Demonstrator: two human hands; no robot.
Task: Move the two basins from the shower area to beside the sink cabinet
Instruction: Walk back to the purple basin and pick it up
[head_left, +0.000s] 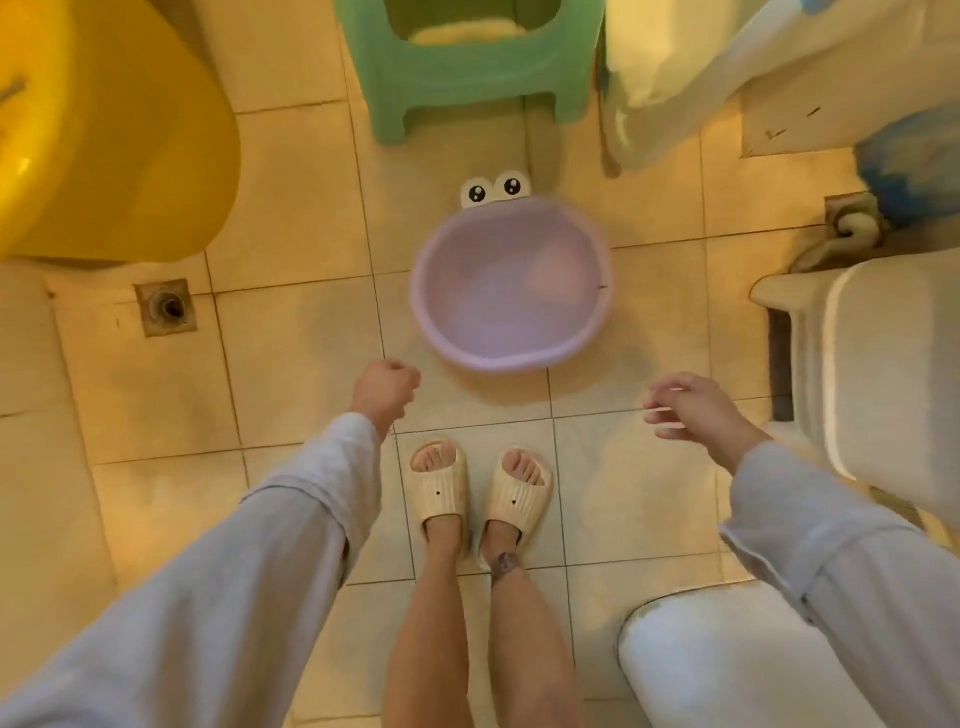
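Note:
A round purple basin (506, 291) with two cartoon eyes on its far rim sits upright on the tiled floor straight ahead of my feet. It holds nothing that I can make out. My left hand (385, 389) hangs just left of its near rim, fingers curled into a loose fist with nothing in it. My right hand (691, 405) hovers to the right of the basin, fingers apart and empty. Neither hand touches the basin. A large yellow tub (114, 130) stands at the far left, partly cut off.
A green plastic stool (467, 67) stands beyond the basin. A white toilet (878, 364) is on the right, and a white rounded object (727, 665) sits at the lower right. A floor drain (166, 307) lies at the left. My slippered feet (480, 493) stand behind the basin.

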